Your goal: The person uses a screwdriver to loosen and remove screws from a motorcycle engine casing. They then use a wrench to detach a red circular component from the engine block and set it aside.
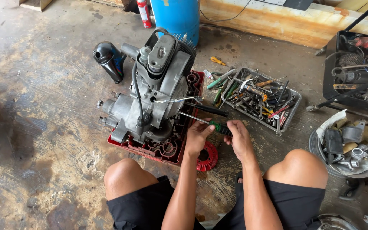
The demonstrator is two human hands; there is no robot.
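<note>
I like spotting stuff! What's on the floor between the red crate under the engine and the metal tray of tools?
In the head view, a black-handled tool lies between the red crate and the tool tray, with loose screwdrivers further up.

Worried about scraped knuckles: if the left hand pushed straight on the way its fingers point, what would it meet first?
The left hand points up and right along the screwdriver. Past that, probably the black bar beside the engine, though depth is unclear.
</note>
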